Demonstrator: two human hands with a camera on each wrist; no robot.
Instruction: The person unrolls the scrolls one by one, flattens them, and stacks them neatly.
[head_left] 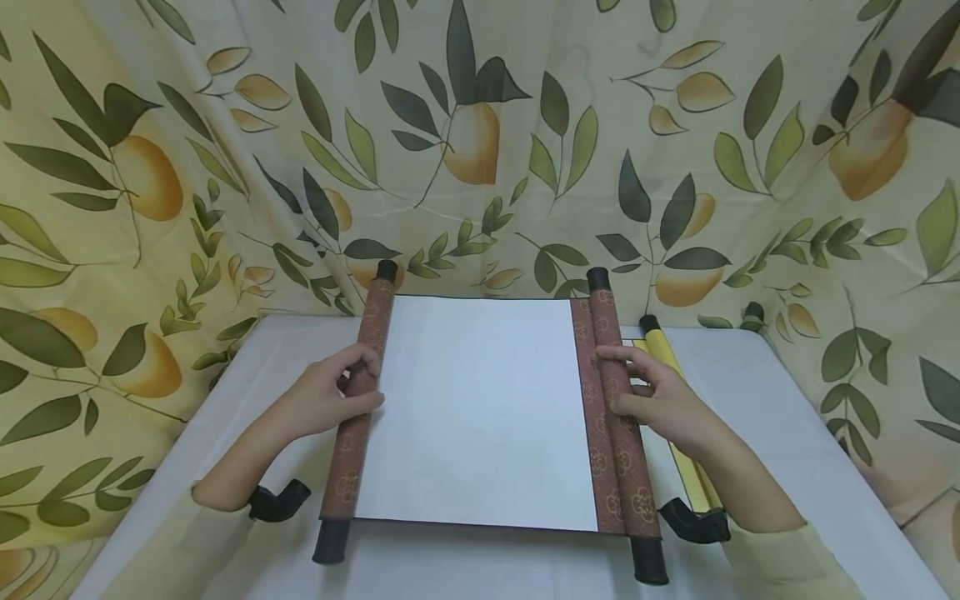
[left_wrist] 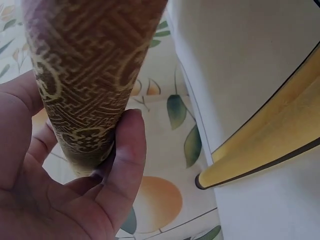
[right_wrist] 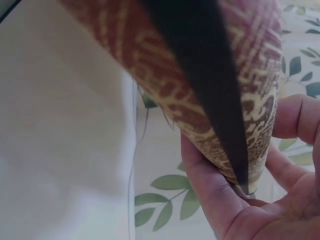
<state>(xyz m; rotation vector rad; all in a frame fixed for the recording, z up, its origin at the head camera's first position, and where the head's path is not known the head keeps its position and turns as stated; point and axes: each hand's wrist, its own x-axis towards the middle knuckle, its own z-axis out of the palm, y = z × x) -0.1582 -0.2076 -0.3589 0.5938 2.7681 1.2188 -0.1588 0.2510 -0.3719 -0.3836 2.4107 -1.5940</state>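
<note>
A hanging scroll (head_left: 480,408) is partly unrolled in the head view, its plain white sheet spread between two brown patterned rollers with black end knobs. My left hand (head_left: 324,396) grips the left roller (head_left: 347,471), thumb on the inner side. On the other side, my right hand (head_left: 667,404) holds the right roller (head_left: 637,483) between thumb and fingers. Both rollers tilt inward toward the back. The left wrist view shows fingers around the brown cloth-covered roller (left_wrist: 90,85); in the right wrist view a dark strip (right_wrist: 210,85) runs along the other roller.
Behind my right hand, a yellow scroll (head_left: 663,350) with a black knob lies on the white table (head_left: 780,442). A dark rounded object (head_left: 753,315) is at the table's back right corner. Fruit-and-leaf printed cloth (head_left: 555,42) hangs behind. Black mounts (head_left: 279,502) sit at both wrists.
</note>
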